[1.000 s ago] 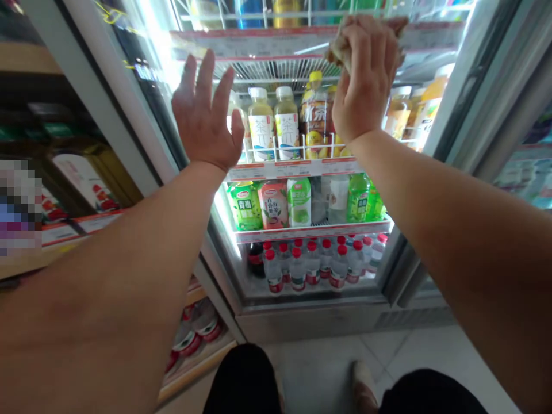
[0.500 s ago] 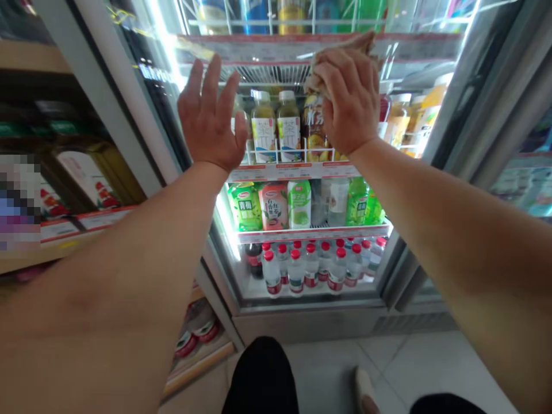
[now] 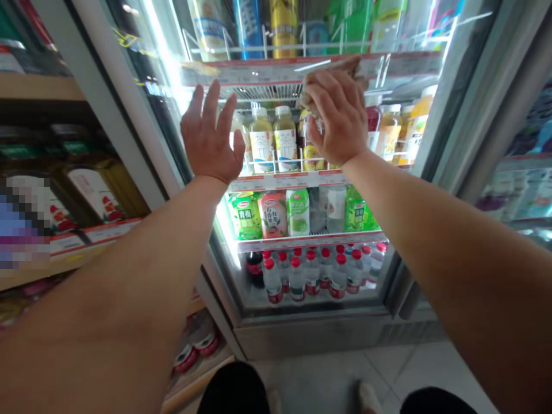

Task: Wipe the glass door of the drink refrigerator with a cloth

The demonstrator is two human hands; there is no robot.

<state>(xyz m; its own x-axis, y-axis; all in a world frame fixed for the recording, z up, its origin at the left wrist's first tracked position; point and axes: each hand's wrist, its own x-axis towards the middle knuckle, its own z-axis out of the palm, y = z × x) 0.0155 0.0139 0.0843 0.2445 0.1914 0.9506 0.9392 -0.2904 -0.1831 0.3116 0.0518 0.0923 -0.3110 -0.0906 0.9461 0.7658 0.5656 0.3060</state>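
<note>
Right hand (image 3: pixel 338 118), fingers bent, closed partway over a crumpled tan-brown cloth (image 3: pixel 354 66), both before the grey-framed clear glass door (image 3: pixel 224 284) of a lit drinks cooler, in front of a brown-and-yellow bottle (image 3: pixel 313 152). Left hand (image 3: pixel 211 135), spread wide, free of any object, at the same door; contact with pane not possible to tell. Behind glass, between both hands, white-capped pale-yellow plastic bottles (image 3: pixel 262 141); lowest, red-capped clear plastic water bottles (image 3: pixel 297 282).

Brownish cloth (image 3: pixel 352 66), crumpled, in right grip (image 3: pixel 340 118)
</note>
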